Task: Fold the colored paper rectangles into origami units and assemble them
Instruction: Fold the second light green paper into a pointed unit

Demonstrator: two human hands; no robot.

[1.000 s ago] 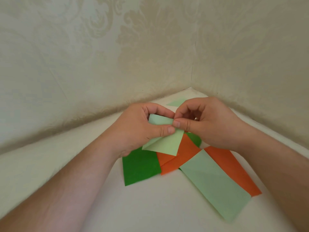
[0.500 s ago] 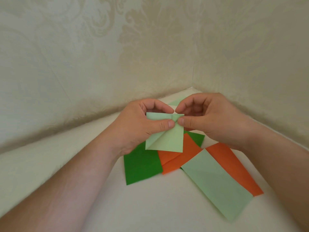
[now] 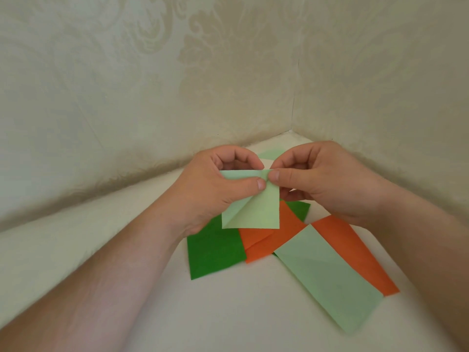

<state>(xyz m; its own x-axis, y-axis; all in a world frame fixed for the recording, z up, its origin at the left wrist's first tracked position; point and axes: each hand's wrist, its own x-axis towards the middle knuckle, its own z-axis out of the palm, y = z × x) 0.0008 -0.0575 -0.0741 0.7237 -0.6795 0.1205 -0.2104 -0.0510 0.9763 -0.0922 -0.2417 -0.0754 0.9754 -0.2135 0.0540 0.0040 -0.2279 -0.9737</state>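
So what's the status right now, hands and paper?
Left hand and right hand both pinching the light green piece, lifted. Other sheets lie underneath on the table. Nothing in the way.

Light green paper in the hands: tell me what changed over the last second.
The light green paper turned from tilted to square-on and rose slightly. Left hand and right hand keep pinching its top edge. The papers lying on the table stayed put.

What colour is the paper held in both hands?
Light green paper, pinched by left hand and right hand; head view.
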